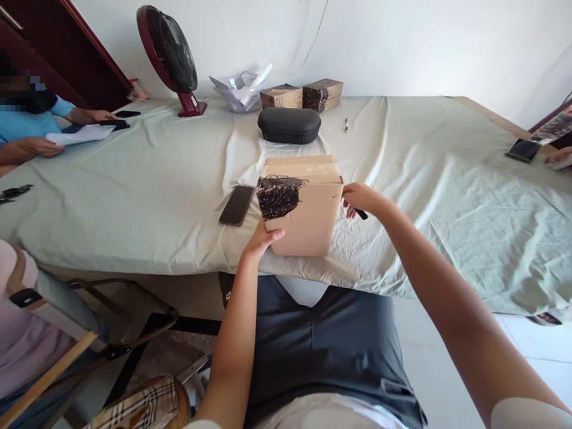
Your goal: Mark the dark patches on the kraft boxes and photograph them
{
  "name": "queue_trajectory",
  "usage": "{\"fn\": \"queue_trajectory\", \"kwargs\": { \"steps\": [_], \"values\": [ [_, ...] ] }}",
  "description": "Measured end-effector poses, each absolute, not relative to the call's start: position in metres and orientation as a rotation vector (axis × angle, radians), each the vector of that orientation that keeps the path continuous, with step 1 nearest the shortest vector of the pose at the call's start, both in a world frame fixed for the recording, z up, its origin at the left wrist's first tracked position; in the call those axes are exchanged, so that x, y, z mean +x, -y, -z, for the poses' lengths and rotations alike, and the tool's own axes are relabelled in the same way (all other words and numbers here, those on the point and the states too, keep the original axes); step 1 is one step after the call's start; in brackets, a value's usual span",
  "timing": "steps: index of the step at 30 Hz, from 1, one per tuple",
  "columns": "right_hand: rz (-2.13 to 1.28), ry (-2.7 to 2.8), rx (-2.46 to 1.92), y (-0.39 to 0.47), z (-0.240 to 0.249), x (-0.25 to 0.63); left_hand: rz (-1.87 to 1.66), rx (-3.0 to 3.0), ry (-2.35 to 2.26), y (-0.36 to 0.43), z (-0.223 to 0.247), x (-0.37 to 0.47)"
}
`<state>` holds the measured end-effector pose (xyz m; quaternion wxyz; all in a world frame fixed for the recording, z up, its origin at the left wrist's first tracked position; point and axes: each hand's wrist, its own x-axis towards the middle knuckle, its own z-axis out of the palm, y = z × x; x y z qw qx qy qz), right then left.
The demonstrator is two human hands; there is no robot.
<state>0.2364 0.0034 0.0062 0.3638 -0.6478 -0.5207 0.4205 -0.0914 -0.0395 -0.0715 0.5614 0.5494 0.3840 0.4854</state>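
A brown cardboard box stands at the near table edge, with dense black scribble on its upper left corner and tape across its top. My left hand grips the box's lower left side, thumb on the near face. At the box's upper right edge is my right hand, its fingers closed around a black marker. Only one end of the marker shows below the fingers; the other end is hidden. Left of the box, a dark phone lies flat, close to it.
Behind the box sit a black hard case, two scribbled boxes, a clear basket of papers and a fan. A small pen lies farther right. A person holds paper at left; another hand shows far right.
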Motion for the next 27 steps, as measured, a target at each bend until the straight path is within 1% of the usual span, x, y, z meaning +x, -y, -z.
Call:
{"fn": "queue_trajectory", "kwargs": {
  "steps": [2,4,7,11,15,17,19,27],
  "values": [
    [-1.277,1.276,-1.631,0.002,-0.021,0.260,-1.060,1.294,-0.941,0.042,0.081,-0.094],
    [-1.270,1.166,-1.370,0.002,-0.034,0.277,-1.021,1.331,-0.938,0.041,0.079,-0.094],
    [-1.110,1.062,-1.028,-0.006,-0.051,0.281,-1.004,1.380,-0.893,0.033,0.064,-0.089],
    [-0.886,1.066,-0.707,-0.014,-0.080,0.246,-0.993,1.363,-0.846,0.020,0.044,-0.081],
    [-0.441,1.220,-0.511,-0.006,-0.113,0.193,-0.997,1.308,-0.902,0.023,0.033,-0.073],
    [-0.289,1.255,-0.468,-0.004,-0.120,0.172,-1.026,1.279,-0.947,0.027,0.028,-0.068],
    [-0.234,1.270,-0.432,-0.007,-0.119,0.156,-1.044,1.258,-0.958,0.032,0.023,-0.064],
    [-0.271,1.427,-0.644,-0.022,-0.096,0.138,-1.088,1.237,-0.950,0.041,0.021,-0.058]
  ]
}}
